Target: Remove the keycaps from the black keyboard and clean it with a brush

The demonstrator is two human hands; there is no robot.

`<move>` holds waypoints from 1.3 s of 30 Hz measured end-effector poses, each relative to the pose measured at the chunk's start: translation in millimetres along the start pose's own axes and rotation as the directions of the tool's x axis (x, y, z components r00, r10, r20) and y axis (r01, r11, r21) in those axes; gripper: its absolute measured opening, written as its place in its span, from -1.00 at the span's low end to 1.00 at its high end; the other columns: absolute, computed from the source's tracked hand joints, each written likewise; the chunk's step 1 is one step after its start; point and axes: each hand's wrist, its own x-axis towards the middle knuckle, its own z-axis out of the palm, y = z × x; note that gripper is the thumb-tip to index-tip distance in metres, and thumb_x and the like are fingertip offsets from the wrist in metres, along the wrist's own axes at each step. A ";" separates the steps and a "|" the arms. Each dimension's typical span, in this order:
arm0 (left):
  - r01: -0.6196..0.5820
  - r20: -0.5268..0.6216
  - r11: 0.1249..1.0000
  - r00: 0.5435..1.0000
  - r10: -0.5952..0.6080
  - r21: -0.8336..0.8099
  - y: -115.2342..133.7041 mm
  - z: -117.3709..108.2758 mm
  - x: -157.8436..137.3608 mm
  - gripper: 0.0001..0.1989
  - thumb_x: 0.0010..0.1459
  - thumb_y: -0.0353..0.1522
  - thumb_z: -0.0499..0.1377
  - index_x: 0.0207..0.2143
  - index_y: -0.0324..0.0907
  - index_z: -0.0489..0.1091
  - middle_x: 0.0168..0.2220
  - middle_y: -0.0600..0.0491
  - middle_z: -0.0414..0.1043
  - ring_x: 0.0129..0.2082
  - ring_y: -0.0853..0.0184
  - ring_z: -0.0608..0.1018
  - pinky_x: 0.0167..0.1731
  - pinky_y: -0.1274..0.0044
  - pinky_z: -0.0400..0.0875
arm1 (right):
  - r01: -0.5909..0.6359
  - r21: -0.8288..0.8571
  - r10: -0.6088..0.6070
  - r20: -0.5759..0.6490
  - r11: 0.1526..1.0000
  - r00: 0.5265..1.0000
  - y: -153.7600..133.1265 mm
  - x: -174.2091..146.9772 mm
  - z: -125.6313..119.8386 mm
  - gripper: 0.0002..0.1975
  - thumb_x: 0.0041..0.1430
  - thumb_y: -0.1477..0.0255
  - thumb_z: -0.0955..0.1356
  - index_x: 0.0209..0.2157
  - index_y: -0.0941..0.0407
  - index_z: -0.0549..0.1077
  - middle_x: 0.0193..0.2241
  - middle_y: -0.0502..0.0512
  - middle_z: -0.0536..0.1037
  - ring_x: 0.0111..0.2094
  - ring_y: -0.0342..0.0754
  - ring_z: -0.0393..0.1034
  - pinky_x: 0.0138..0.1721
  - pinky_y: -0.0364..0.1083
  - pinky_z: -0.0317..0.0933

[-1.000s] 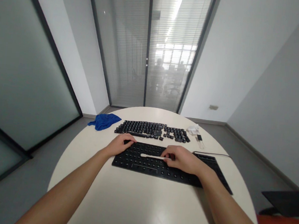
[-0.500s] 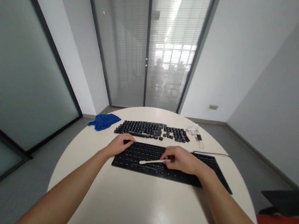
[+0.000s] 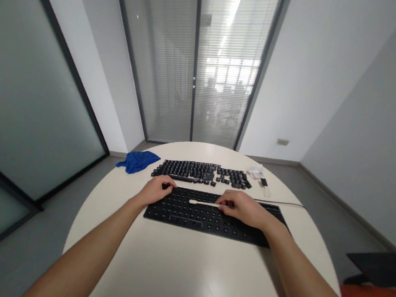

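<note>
A black keyboard base [image 3: 184, 215] without keycaps lies at a slight slant on the table, rows of small switch spots across its top. My left hand [image 3: 155, 190] grips its far left corner between thumb and fingers. Pinched in the fingers of my right hand [image 3: 239, 206] is a slim white stick [image 3: 205, 204] with a slightly widened free end. It points left over the upper middle of the base. My right hand and forearm cover part of the base's right side. What sits at the stick's held end is hidden by the fingers.
Beyond the base, loose black keycaps [image 3: 189, 170] lie in keyboard order on the round cream table [image 3: 172, 267]. A blue cloth [image 3: 138, 161] is at the far left. Crumpled white material [image 3: 255, 171] and a small black-and-wire tool [image 3: 264, 183] lie far right, near a thin cable [image 3: 283, 203].
The keyboard base has shifted a little to the left, my left hand moving with it. The white stick has moved from the lower middle of the base toward its far edge.
</note>
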 end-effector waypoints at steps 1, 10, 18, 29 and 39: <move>0.009 -0.006 1.000 1.000 -0.009 0.013 -1.1 0.1 -0.1 -0.81 0.09 -0.48 0.15 -0.32 -0.12 0.55 -0.24 0.05 0.58 -0.18 0.24 0.57 -0.06 0.42 0.42 | 0.000 -0.004 0.000 -0.004 1.000 1.000 0.4 -0.3 -0.5 -0.80 0.21 0.38 0.34 -0.18 0.08 0.59 -0.31 0.10 0.57 -0.32 -0.04 0.42 -0.27 -0.12 0.23; 0.019 -0.013 0.997 1.000 -0.018 0.073 4.0 3.0 -1.5 -0.71 0.07 -0.53 0.09 -0.24 -0.12 0.53 -0.22 0.05 0.56 -0.16 0.23 0.54 -0.05 0.39 0.40 | -0.040 -0.041 0.038 -0.048 0.998 0.998 5.0 -0.9 -1.6 -0.76 0.26 0.34 0.31 -0.15 0.09 0.58 -0.28 0.13 0.58 -0.30 -0.02 0.42 -0.24 -0.08 0.24; -0.083 0.022 0.996 0.996 0.083 0.008 7.6 0.6 -1.4 -0.70 0.15 -0.53 0.05 -0.22 -0.12 0.53 -0.18 0.03 0.55 -0.13 0.23 0.52 -0.01 0.35 0.36 | -0.107 -0.049 0.103 -0.082 0.993 0.991 12.6 -3.4 -3.4 -0.78 0.21 0.38 0.32 -0.18 0.09 0.58 -0.31 0.12 0.59 -0.33 -0.01 0.43 -0.29 -0.08 0.23; -0.101 0.030 0.995 0.994 0.100 0.018 11.5 -0.2 -1.8 -0.86 0.22 -0.32 0.18 -0.23 -0.11 0.52 -0.18 0.01 0.54 -0.14 0.21 0.52 -0.04 0.35 0.36 | -0.102 0.000 0.101 -0.068 0.995 0.993 12.0 -4.6 -3.6 -0.81 0.15 0.42 0.34 -0.22 0.09 0.57 -0.36 0.08 0.57 -0.37 -0.05 0.42 -0.32 -0.11 0.21; -0.093 0.031 0.996 0.995 0.092 0.018 8.9 2.0 -1.3 -0.85 0.22 -0.32 0.16 -0.23 -0.11 0.53 -0.18 0.00 0.55 -0.14 0.21 0.52 -0.04 0.33 0.36 | -0.024 -0.012 0.024 -0.026 1.000 0.999 -0.7 -3.6 -4.1 -0.81 0.17 0.41 0.34 -0.21 0.09 0.58 -0.35 0.09 0.57 -0.36 -0.05 0.41 -0.30 -0.11 0.21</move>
